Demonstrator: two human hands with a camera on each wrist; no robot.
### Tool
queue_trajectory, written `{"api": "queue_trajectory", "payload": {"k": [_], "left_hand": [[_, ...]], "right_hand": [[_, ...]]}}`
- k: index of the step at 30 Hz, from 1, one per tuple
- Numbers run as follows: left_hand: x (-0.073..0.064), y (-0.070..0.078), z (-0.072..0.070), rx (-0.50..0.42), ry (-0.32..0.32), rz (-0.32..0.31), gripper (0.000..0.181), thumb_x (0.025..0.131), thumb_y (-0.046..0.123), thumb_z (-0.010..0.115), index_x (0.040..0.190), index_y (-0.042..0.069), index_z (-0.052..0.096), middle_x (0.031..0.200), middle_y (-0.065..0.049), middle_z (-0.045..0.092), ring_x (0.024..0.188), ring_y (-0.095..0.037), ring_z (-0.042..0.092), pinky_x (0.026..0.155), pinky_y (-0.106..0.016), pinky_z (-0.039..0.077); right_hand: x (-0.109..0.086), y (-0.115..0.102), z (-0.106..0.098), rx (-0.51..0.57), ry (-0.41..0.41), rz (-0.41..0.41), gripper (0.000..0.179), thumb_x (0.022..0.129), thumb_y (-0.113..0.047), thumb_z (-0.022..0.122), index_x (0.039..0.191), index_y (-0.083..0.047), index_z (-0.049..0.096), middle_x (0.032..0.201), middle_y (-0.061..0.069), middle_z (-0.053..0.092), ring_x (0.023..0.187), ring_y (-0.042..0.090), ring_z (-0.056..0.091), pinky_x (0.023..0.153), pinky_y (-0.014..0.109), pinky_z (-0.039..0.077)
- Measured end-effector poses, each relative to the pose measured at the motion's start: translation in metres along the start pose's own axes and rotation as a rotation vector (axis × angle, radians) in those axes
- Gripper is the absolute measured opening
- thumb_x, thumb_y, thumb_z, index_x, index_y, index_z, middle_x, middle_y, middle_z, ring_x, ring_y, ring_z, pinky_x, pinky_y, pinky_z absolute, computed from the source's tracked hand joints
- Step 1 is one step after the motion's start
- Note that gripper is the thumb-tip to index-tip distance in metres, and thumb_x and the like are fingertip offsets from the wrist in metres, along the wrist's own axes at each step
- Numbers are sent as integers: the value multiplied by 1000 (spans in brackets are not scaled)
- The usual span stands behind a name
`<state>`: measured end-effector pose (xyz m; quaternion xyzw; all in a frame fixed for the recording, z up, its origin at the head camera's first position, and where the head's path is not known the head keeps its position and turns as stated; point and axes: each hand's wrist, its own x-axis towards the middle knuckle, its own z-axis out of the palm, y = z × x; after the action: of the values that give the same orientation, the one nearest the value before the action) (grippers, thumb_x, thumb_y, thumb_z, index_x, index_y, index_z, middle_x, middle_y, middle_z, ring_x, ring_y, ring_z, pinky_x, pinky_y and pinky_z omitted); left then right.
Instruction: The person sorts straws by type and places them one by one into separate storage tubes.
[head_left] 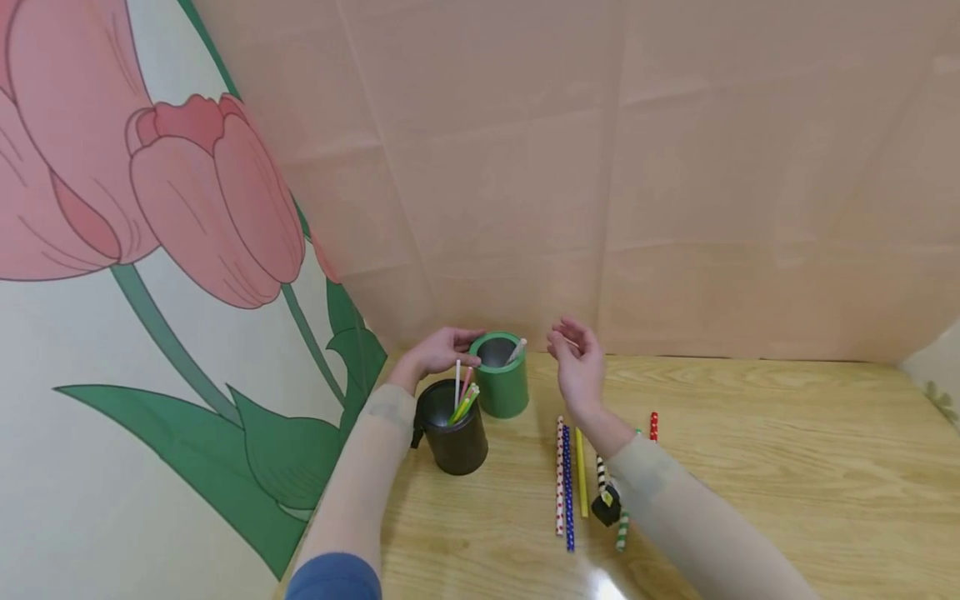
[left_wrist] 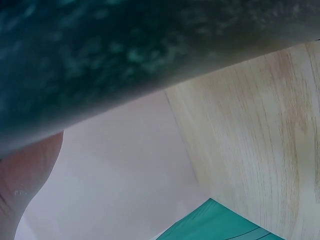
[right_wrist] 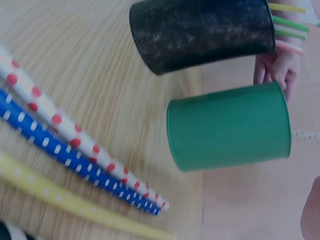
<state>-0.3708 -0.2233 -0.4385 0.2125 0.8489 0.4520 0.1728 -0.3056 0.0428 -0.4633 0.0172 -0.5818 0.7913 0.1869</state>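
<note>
My left hand (head_left: 444, 348) holds the rim of a green can (head_left: 504, 392) at its left side, thumb in front and fingers behind. One speckled white paper straw (head_left: 517, 350) leans on the can's right rim. Just in front of that hand stands a black can (head_left: 459, 450) with several thin sticks or straws (head_left: 465, 404) in white, pink, green and yellow. To the right of the green can my right hand (head_left: 581, 367) is raised, fingers loosely bent, holding nothing. Most of the left wrist view is filled by a blurred dark can surface (left_wrist: 125, 55).
Paper straws lie on the wooden table (head_left: 750, 467) below the right forearm: red-dotted white (head_left: 559, 475), blue (head_left: 568, 492), yellow (head_left: 582, 475), and others partly hidden. A small black object (head_left: 606, 507) lies among them. A beige covering (head_left: 675, 208) rises behind; a tulip-painted wall (head_left: 225, 350) stands left.
</note>
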Motion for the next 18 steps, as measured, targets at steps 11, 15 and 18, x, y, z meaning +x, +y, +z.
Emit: {"api": "queue_trajectory", "payload": {"k": [11, 15, 18], "left_hand": [[1, 1, 1, 9, 18, -16, 65, 103, 7, 73, 162, 2, 45, 163, -15, 48, 148, -30, 48, 120, -41, 40], [2, 0, 1, 11, 17, -17, 65, 103, 7, 72, 162, 3, 45, 163, -15, 48, 148, -30, 49, 120, -42, 40], [2, 0, 1, -2, 21, -19, 65, 103, 6, 72, 162, 3, 45, 163, -15, 49, 148, -30, 49, 119, -42, 41]], "right_hand": [[7, 2, -56, -217, -163, 83, 41, 108, -8, 64, 146, 5, 56, 139, 27, 60, 108, 13, 66, 93, 27, 58], [8, 4, -89, -308, -249, 120, 47, 109, -11, 63, 150, 7, 51, 140, 25, 59, 105, 4, 64, 91, 22, 57], [8, 4, -113, -351, -284, 136, 48, 109, -12, 63, 150, 8, 49, 139, 23, 59, 106, 3, 64, 89, 21, 57]]}}
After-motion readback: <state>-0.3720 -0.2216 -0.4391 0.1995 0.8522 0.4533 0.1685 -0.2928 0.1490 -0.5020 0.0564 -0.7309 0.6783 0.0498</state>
